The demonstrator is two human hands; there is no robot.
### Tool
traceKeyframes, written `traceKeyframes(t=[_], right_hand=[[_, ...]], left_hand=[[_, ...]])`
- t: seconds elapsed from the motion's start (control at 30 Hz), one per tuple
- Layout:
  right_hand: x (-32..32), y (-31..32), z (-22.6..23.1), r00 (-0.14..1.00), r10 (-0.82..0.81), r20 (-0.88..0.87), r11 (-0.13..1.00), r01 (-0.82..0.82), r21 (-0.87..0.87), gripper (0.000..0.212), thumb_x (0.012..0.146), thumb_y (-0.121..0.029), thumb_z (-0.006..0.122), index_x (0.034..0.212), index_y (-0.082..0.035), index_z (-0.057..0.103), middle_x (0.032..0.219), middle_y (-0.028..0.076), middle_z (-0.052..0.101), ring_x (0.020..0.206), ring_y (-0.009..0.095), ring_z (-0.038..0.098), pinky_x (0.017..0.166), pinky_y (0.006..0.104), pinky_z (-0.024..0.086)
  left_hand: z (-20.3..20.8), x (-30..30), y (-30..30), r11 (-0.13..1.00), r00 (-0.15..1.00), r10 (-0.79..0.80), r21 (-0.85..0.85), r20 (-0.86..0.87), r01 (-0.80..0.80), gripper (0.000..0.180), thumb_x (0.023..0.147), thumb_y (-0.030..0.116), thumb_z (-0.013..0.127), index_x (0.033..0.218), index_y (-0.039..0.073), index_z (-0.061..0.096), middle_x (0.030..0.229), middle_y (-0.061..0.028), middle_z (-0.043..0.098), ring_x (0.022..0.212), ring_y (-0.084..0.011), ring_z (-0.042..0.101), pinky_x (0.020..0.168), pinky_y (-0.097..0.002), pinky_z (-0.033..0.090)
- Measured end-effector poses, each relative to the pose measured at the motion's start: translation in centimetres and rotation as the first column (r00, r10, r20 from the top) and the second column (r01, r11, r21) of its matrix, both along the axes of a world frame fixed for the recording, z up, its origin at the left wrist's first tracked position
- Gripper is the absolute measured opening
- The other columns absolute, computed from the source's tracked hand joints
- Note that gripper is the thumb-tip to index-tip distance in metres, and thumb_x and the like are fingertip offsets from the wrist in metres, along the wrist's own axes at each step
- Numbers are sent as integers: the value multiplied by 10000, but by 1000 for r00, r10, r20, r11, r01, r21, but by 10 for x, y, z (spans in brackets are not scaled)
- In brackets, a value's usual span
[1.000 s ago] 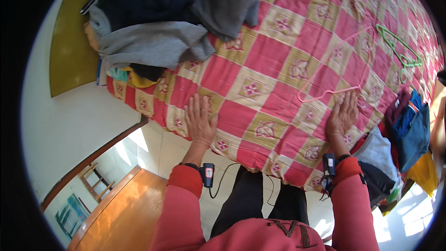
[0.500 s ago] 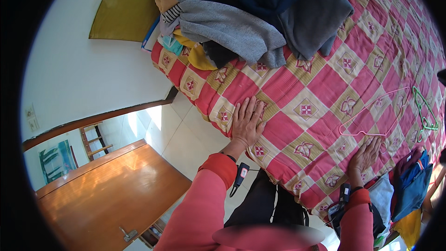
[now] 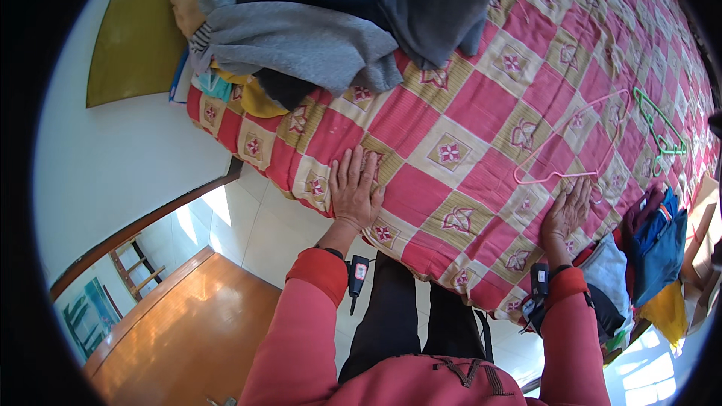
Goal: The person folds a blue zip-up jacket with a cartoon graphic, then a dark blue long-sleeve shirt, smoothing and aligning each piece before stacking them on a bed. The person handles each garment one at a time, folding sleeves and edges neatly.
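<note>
My left hand (image 3: 356, 188) lies flat near the edge of a bed covered in a pink and beige checked bedspread (image 3: 421, 192). Its fingers are stretched out, with nothing in them. Farther right, my right hand (image 3: 568, 210) also rests palm down on the bedspread, fingers extended. Just beyond its fingertips is a pink clothes hanger (image 3: 541, 179), whose hook end comes close to them. A green clothes hanger (image 3: 662, 131) lies farther to the right.
A heap of clothes with a grey sweater (image 3: 301, 41) covers the bed's far left. Folded garments (image 3: 654, 248) hang over the edge at the right. At lower left stands a wooden door (image 3: 195, 323); a tiled floor (image 3: 263, 237) shows beside the bed.
The view has shifted, so the bed and clothes sit farther left and more of my legs shows. Both hands remain flat on the bedspread in about the same places.
</note>
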State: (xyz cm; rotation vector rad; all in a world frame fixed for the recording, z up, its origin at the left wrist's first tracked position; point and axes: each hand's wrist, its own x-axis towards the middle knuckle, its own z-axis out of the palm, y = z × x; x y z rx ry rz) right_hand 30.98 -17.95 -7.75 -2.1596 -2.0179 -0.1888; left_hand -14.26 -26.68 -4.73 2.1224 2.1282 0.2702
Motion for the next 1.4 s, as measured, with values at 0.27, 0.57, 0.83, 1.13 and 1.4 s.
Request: traceKeyframes(t=[0.27,0.57,0.83,1.13,1.4], right_hand=[[8,-7,-1,998,-56,-3,994,56,-90,541,1035,-332,388,1534,-131,334,1586,83,322,1479,241,250,1178,420,182],[1,2,2,997,-43,-71,999,42,-13,567,1002,-325,447,1522,-120,357,1571,118,346,1446,265,324,1153,434,234],[-4,-104,17,988,-149,-36,988,148,-51,605,978,-321,481,1516,-78,348,1545,186,350,1442,339,306,1191,503,181],[7,-128,13,991,-112,79,988,119,-95,588,957,-279,433,1496,-55,364,1522,188,357,1436,353,291,1206,517,157],[0,-124,15,989,-120,83,990,126,-66,596,947,-285,459,1490,-57,373,1511,170,365,1426,347,291,1202,517,172]], left_hand=[[0,-1,3,999,998,-48,17,43,47,637,955,401,424,1512,95,378,1578,-169,304,1444,-368,280,1181,-535,139],[14,-3,8,1000,998,-6,19,59,5,612,954,346,464,1508,103,379,1558,-143,348,1422,-314,333,1174,-495,182],[15,-99,39,928,930,364,97,-45,-359,634,998,397,424,1545,106,290,1568,-145,329,1439,-337,304,1160,-533,187],[-38,-145,21,935,933,335,169,-134,-311,657,1020,495,299,1558,118,270,1605,-151,239,1465,-363,222,1157,-587,118],[-43,-152,21,939,936,312,206,-166,-276,681,1014,543,261,1557,131,283,1584,-158,288,1450,-371,259,1149,-574,144]])
